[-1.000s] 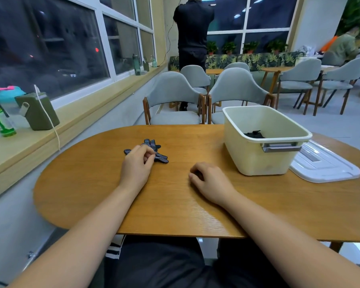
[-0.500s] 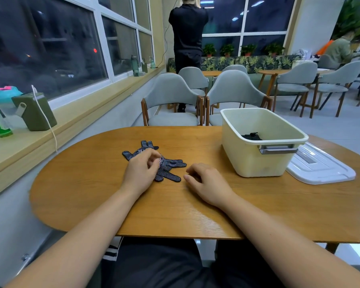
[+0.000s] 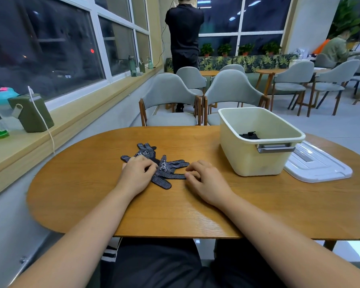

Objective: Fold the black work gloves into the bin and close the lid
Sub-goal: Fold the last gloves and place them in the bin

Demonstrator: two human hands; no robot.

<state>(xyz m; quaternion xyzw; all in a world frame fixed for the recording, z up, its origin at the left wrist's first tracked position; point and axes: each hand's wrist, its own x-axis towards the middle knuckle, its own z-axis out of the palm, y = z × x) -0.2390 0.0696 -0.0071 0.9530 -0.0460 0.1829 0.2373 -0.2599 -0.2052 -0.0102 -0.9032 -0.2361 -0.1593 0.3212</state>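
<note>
A café-like lounge: wooden tables, grey padded chairs, leaf-print bench, potted plants along big windows.

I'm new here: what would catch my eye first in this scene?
The black work gloves lie spread on the wooden table, gripped by the left hand, with the right hand just beside them. To the right stands an open cream bin with something dark inside, its white lid lying flat beside it.

Hidden and cropped
Black gloves partly under left grip; dark contents mostly behind bin wall; desk cropped right.
</note>
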